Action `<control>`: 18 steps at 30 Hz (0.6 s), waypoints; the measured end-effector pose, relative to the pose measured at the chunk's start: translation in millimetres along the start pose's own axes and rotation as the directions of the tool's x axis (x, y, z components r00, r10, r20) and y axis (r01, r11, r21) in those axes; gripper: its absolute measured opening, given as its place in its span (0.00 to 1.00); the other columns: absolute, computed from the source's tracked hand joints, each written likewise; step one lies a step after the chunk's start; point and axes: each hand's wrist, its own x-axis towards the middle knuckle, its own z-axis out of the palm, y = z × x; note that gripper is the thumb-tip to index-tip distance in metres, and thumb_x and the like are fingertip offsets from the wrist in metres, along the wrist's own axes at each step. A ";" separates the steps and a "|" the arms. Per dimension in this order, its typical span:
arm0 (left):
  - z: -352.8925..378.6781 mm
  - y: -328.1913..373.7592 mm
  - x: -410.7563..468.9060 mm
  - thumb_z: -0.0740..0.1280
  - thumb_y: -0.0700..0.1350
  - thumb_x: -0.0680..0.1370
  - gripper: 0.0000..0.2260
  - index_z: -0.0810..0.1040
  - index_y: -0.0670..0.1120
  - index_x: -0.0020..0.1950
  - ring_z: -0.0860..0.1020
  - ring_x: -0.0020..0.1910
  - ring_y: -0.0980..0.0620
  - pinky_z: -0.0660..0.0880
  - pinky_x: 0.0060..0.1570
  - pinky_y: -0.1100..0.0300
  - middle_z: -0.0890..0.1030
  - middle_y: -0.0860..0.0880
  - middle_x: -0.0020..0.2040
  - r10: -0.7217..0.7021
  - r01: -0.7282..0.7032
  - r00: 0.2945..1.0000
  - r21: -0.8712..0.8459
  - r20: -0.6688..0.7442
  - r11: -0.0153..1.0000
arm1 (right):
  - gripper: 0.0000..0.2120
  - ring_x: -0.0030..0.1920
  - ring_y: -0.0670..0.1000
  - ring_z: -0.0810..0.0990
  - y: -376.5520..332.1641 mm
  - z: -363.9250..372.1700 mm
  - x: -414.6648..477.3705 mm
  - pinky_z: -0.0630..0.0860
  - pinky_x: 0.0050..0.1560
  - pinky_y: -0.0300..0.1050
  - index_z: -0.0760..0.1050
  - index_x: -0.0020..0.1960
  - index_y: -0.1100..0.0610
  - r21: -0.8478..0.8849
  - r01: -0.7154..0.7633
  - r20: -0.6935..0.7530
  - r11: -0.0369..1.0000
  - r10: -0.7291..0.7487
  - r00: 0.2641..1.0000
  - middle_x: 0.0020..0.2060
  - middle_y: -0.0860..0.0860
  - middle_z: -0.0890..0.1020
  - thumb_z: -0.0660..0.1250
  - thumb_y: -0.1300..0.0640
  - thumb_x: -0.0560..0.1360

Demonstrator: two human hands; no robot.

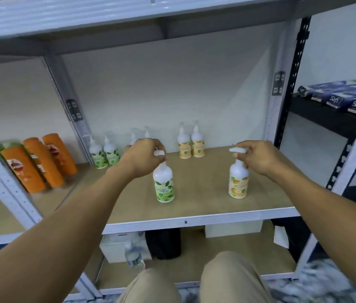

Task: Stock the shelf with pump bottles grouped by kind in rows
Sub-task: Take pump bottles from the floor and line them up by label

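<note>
My left hand point(144, 156) grips the pump head of a green-label pump bottle point(164, 186), which stands upright on the wooden shelf point(194, 193) near its front. My right hand point(258, 156) grips the pump of an orange-label pump bottle point(238, 182) standing to the right. At the back left stand two green-label bottles point(105, 155). More pump tops point(138, 134) show behind my left hand. Two orange-label bottles point(191, 143) stand side by side at the back middle.
Orange shampoo bottles point(39, 162) lean on the neighbouring shelf to the left. Dark blue packs point(337, 97) lie on a black rack at right. Below the shelf are white boxes point(234, 228), a black bag point(164, 243) and a water bottle point(133, 254). My knees are at the bottom.
</note>
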 end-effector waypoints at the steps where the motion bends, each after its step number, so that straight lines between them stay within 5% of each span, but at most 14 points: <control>1: 0.5 1.6 2.5 0.69 0.53 0.76 0.02 0.78 0.57 0.47 0.77 0.56 0.50 0.72 0.60 0.47 0.81 0.54 0.51 0.001 -0.001 1.000 -0.001 -0.001 1.000 | 0.10 0.43 0.52 0.80 2.9 2.1 0.7 0.74 0.40 0.37 0.80 0.56 0.48 0.012 0.005 -0.006 1.000 -0.005 1.000 0.37 0.44 0.78 0.73 0.57 0.76; 4: 1.9 6.6 9.2 0.68 0.52 0.77 0.01 0.78 0.57 0.48 0.76 0.57 0.50 0.72 0.61 0.46 0.81 0.54 0.52 -0.001 0.001 1.000 -0.014 -0.007 1.000 | 0.20 0.42 0.46 0.77 20.0 18.5 1.3 0.76 0.48 0.43 0.77 0.61 0.44 0.028 -0.013 -0.028 1.000 0.014 1.000 0.42 0.42 0.76 0.75 0.59 0.73; 7: 5.6 10.6 17.4 0.68 0.52 0.77 0.03 0.79 0.55 0.48 0.76 0.56 0.49 0.72 0.61 0.45 0.81 0.53 0.51 0.001 -0.001 1.000 -0.043 -0.016 0.999 | 0.32 0.55 0.56 0.81 48.6 40.6 -0.1 0.78 0.57 0.55 0.70 0.71 0.47 0.014 -0.138 -0.088 0.990 0.138 0.986 0.58 0.55 0.79 0.77 0.47 0.69; 9: 10.1 13.1 23.5 0.68 0.54 0.78 0.04 0.79 0.55 0.49 0.76 0.54 0.48 0.72 0.60 0.46 0.81 0.52 0.50 -0.011 0.008 0.999 -0.050 -0.044 0.999 | 0.33 0.58 0.58 0.80 54.1 50.1 -11.0 0.78 0.59 0.57 0.70 0.71 0.53 0.059 -0.204 -0.138 0.977 0.210 0.968 0.61 0.58 0.78 0.76 0.44 0.71; 12: 20.4 16.5 33.0 0.68 0.55 0.78 0.07 0.80 0.54 0.51 0.75 0.54 0.48 0.70 0.57 0.48 0.80 0.51 0.50 -0.033 0.028 0.995 -0.053 -0.089 0.998 | 0.28 0.54 0.55 0.80 58.0 60.2 -29.2 0.78 0.57 0.56 0.72 0.68 0.53 0.153 -0.179 -0.092 0.972 0.195 0.977 0.56 0.51 0.81 0.77 0.50 0.71; 18: 49.3 18.6 42.8 0.66 0.53 0.79 0.10 0.80 0.53 0.58 0.73 0.60 0.45 0.66 0.61 0.46 0.79 0.49 0.55 -0.031 0.036 0.994 0.049 -0.102 0.998 | 0.34 0.60 0.53 0.80 80.6 75.1 -39.7 0.76 0.63 0.57 0.65 0.75 0.48 0.122 -0.165 -0.080 0.979 0.176 0.981 0.61 0.49 0.81 0.74 0.61 0.74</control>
